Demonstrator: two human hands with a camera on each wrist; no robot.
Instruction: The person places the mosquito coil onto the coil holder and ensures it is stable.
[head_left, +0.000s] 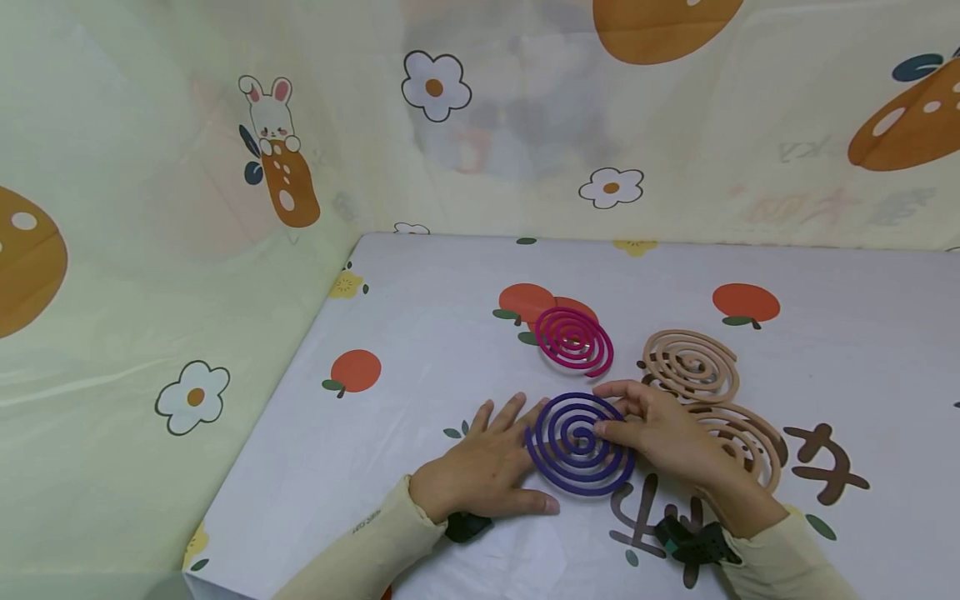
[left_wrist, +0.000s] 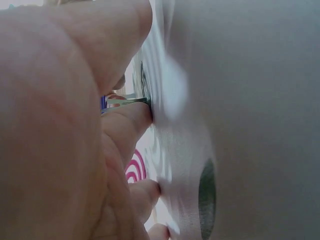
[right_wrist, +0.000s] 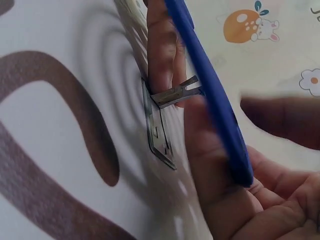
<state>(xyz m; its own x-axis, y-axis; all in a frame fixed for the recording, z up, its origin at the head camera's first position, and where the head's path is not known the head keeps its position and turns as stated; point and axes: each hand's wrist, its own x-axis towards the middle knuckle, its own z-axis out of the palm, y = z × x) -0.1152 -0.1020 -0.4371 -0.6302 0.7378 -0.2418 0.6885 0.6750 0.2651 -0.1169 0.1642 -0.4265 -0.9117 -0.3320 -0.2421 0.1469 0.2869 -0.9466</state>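
Note:
A dark blue mosquito coil lies level just above the table, in front of me. My right hand holds its right side, thumb over the top and fingers beneath. In the right wrist view, the coil's blue edge is seen from the side, above a small metal stand with a raised prong. My left hand lies palm down with fingers spread, its index finger reaching under the coil. A fingertip touches the stand in the left wrist view.
A pink coil lies beyond the blue one. Two tan coils, a far one and a near one, lie to the right, the near one partly behind my right wrist. A patterned cloth wall rises behind the table.

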